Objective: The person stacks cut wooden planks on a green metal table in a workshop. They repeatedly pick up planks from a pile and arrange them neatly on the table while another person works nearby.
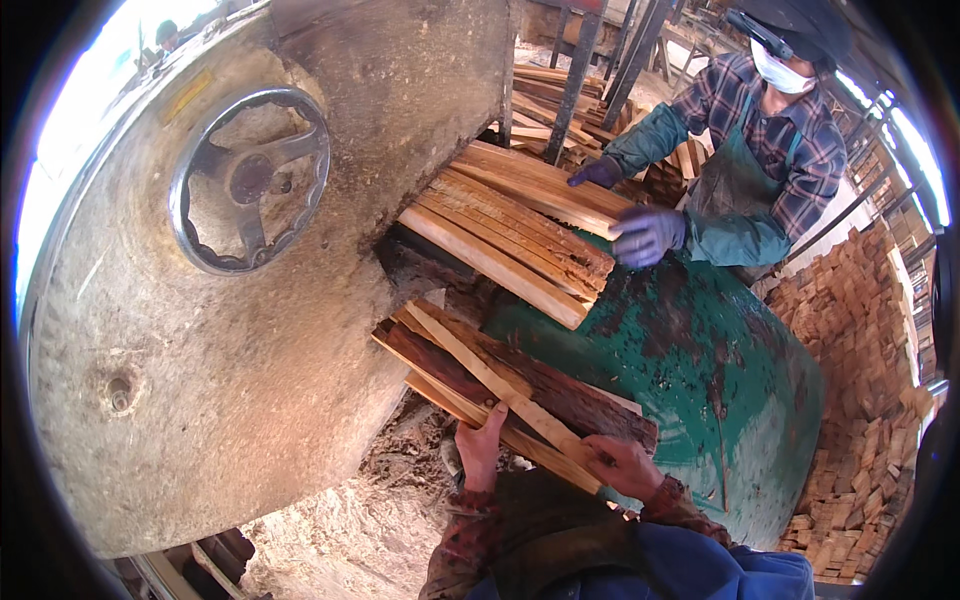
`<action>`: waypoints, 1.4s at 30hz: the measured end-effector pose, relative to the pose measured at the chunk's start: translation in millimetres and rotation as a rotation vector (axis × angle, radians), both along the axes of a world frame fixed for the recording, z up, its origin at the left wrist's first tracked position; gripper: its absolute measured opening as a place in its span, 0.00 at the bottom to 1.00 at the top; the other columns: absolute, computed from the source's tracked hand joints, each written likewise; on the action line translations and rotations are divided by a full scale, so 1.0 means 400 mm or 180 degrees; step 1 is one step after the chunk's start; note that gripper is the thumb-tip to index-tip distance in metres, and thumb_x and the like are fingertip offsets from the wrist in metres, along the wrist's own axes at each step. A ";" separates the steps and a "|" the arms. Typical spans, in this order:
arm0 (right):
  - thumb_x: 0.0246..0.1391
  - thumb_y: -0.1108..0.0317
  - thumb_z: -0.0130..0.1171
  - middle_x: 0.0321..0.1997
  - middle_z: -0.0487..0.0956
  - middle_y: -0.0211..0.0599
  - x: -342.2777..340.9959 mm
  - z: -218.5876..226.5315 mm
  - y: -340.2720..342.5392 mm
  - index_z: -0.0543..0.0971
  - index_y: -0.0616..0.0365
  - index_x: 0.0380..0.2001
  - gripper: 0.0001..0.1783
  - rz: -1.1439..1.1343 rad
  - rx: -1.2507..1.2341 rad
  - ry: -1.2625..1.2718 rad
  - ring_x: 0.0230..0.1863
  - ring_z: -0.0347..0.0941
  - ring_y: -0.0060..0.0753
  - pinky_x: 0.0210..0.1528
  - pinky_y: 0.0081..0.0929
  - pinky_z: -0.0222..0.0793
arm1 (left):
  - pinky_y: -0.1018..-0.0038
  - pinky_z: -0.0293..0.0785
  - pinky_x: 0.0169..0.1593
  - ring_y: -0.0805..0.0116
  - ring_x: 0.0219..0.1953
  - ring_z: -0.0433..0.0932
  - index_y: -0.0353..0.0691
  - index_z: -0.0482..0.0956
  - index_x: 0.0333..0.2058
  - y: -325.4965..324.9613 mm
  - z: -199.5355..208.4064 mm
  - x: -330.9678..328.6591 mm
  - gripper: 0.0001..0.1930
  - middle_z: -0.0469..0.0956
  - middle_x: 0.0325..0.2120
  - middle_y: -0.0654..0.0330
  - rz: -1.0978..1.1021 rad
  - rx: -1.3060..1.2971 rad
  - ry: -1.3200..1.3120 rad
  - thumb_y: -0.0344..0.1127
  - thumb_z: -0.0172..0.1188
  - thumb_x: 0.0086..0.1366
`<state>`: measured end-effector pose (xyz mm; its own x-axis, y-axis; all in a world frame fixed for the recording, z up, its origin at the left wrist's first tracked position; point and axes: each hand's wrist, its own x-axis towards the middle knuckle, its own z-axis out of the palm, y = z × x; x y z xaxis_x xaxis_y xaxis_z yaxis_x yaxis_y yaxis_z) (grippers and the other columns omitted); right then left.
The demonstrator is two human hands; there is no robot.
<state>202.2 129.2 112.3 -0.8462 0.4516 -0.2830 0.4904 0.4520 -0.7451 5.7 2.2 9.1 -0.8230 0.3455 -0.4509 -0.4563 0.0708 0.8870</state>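
Note:
Near the middle bottom I hold a loose bundle of rough wooden slats across my body. My left hand (480, 445) is closed round its near edge, thumb on top of a light-coloured slat (535, 452). My right hand (622, 468) grips the bundle's right end, by a pale narrow slat (470, 362) that lies slantwise over the others. Beneath that slat is a dark, bark-covered slab (585, 400). The undersides of the bundle and some of my fingers are hidden. Beyond it, several boards (505, 245) lie side by side against the machine.
A co-worker's gloved hand (650, 237) holds the end of a board (545, 185) at the far right. A large metal casing with a handwheel (252, 180) fills the left. A green metal surface (690, 410) slopes on the right, beside stacked wood pieces (850, 420). Sawdust (330, 530) covers the floor.

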 end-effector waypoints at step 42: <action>0.49 0.66 0.64 0.46 0.71 0.43 -0.022 -0.009 -0.020 0.76 0.54 0.50 0.23 0.0385 0.0665 0.0334 0.50 0.69 0.48 0.49 0.39 0.70 | 0.71 0.73 0.48 0.65 0.42 0.77 0.24 0.74 0.50 0.009 -0.023 0.000 0.29 0.79 0.44 0.53 0.0039 0.0133 -0.0120 0.38 0.71 0.54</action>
